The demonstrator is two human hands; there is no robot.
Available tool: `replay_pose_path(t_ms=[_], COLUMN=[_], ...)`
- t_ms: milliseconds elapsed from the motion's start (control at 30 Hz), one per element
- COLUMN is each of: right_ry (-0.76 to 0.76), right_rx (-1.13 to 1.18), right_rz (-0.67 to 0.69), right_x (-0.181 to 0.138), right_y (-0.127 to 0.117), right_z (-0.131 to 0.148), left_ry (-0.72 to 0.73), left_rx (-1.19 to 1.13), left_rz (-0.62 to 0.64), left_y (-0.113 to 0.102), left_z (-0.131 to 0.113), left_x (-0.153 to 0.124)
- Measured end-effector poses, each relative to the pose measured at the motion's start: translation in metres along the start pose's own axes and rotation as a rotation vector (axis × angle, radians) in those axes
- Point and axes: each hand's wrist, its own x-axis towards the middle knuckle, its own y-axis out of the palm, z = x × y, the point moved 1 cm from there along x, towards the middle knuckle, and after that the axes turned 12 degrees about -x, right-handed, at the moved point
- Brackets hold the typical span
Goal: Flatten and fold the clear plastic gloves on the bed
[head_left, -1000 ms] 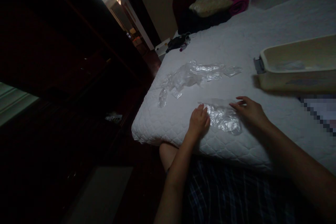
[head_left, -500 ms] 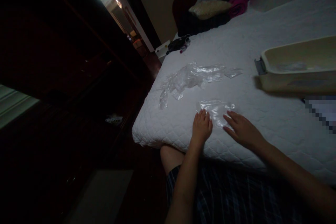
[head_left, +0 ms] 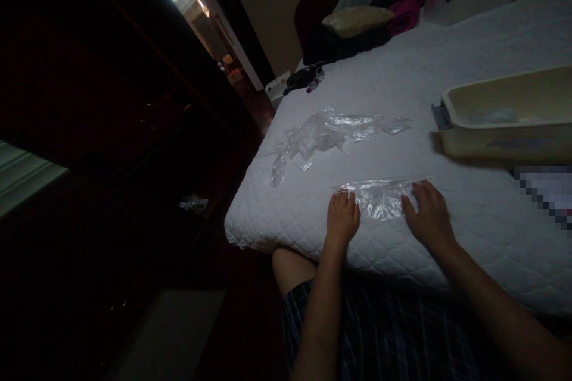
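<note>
On the bed (head_left: 263,214), clear plastic (head_left: 379,202) lay between the person's hands. The left hand's (head_left: 343,217) grip lay flat, fingers outstretched, at one end; the right hand's (head_left: 428,214), thumb well parted from fingers, touched the other.

Open bed (head_left: 375,162) between plastic sheet (head_left: 379,201) and heap (head_left: 322,133), tub (head_left: 496,136) blocking right

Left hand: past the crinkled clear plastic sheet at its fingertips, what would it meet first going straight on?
Probably the long, crumpled clear plastic heap farther up the white quilted bedspread; the left hand points roughly at it, though depth is unclear.
</note>
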Motion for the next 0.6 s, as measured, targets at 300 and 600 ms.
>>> replay_pose_path(t_ms=[300, 600], right_ry=[-0.500, -0.588], right_rx=[0.096, 0.079], right_rz=[-0.038, 0.105], right_x=[-0.016, -0.008], right_y=[-0.019, -0.007], right_z=[0.012, 0.015], left_ry=[-0.010, 0.007], left_rx=[-0.017, -0.043], left_rz=[-0.008, -0.040], left_y=[0.002, -0.004], left_z=[0.001, 0.000], left_x=[-0.002, -0.001])
